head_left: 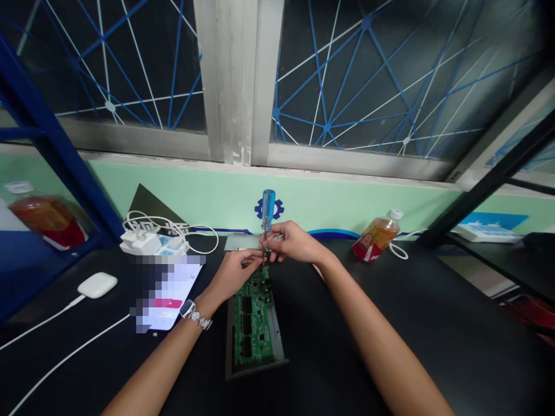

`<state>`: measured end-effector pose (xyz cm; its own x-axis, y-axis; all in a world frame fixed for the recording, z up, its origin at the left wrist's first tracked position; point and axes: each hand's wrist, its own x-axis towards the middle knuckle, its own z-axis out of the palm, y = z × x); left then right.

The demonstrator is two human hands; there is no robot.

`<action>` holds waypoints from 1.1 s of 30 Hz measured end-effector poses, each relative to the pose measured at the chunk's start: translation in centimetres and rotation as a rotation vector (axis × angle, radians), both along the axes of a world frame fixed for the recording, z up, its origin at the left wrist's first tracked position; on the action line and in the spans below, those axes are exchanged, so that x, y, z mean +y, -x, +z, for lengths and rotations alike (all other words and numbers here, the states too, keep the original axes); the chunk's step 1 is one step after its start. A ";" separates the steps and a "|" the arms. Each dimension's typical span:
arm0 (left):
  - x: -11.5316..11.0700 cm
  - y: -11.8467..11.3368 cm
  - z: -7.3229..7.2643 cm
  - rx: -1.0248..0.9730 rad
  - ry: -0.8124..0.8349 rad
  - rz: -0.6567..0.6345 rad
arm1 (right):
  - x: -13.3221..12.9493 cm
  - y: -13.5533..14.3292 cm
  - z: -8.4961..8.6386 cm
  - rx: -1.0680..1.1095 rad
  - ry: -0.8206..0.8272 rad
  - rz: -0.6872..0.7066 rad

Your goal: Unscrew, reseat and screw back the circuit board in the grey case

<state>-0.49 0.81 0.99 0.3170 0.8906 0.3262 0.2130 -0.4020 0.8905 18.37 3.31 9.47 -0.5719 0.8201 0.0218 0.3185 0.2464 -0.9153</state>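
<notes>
A screwdriver (268, 209) with a clear blue handle stands nearly upright over the far end of a green circuit board (255, 332). The board lies lengthwise in a grey metal housing (277, 338) on the black table. My right hand (292, 241) is closed, its fingers around the screwdriver's shaft just below the handle. From the other side, my left hand (238, 271) has its fingertips pinched together beside the lower shaft, at the board's far edge. What sits between those fingertips is too small and covered to name. The screwdriver's tip is hard to make out.
A lit phone (173, 312) lies left of my left wrist, near a white charging case (97, 285) and its cables. A white power strip with plugs (145, 241) sits behind. Bottles of orange drink stand right (376, 237) and far left (47, 216). Shelf frames flank the table.
</notes>
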 end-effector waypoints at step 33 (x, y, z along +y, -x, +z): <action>0.0 -0.9 0.0 0.009 -0.037 -0.019 | -0.7 0.7 0.2 0.011 0.095 0.122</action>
<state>0.44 0.77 0.98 0.3366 0.8718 0.3559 0.2127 -0.4386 0.8731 17.63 2.57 9.62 -0.6677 0.7430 -0.0463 0.2816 0.1945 -0.9396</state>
